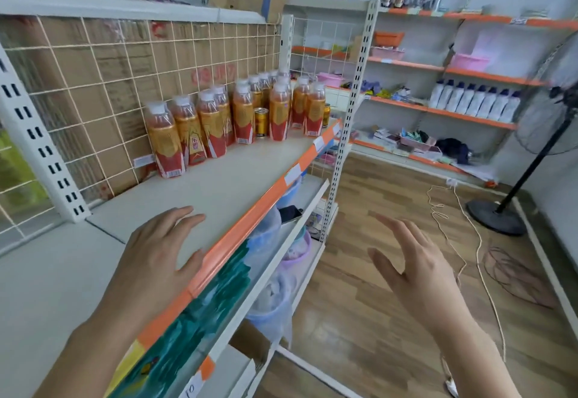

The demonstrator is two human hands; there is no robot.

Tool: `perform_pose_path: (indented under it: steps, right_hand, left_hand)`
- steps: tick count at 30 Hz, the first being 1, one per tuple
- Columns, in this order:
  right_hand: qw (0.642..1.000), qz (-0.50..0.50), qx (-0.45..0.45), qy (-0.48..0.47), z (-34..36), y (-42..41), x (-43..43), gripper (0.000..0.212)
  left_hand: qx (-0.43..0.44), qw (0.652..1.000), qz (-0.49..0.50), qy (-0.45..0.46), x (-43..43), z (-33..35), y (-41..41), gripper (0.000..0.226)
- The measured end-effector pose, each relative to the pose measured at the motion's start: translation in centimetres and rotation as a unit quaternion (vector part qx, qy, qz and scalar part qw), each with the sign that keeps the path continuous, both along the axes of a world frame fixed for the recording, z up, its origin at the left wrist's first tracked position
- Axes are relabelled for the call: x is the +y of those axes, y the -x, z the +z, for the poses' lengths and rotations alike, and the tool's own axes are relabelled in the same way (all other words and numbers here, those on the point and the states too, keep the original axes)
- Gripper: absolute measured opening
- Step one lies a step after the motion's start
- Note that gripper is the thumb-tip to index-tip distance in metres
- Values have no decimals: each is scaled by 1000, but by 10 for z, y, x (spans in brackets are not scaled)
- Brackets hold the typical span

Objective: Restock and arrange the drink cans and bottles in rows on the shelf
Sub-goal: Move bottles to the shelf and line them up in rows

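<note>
Several orange drink bottles (212, 122) with white caps and red-gold labels stand in rows along the back of the white shelf (231, 184), against the wire grid. Between them stands a gold can (261, 122); another gold can (327, 115) shows at the far right end. My left hand (156, 250) hovers flat over the shelf's near part, by its orange front strip, fingers apart and holding nothing. Off the shelf, my right hand (416, 269) is raised over the wooden floor, open and empty.
Lower shelves hold plastic basins (275, 297), teal packets (200, 313) and a dark phone (289, 213). A perforated upright post (347, 134) ends the shelf. Across the aisle stand orange-edged shelves with white bottles (475, 100). A standing fan (531, 153) and cords (463, 219) occupy the floor at right.
</note>
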State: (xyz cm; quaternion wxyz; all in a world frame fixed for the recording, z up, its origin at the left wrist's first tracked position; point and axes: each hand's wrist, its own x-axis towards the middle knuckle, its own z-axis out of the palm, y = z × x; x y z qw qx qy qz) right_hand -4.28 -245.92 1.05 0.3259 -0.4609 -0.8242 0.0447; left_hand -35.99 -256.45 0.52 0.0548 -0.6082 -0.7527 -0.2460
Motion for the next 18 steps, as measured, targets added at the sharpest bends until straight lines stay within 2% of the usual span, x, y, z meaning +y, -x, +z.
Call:
perform_pose_path:
  steps: [10, 18]
  right_hand:
    - [997, 70, -20, 4, 7, 0, 176, 46]
    - [996, 83, -23, 31, -3, 27, 267, 46]
  left_hand:
    - [-3, 997, 77, -7, 139, 0, -17, 45]
    - [-4, 993, 117, 33, 205, -14, 6, 46]
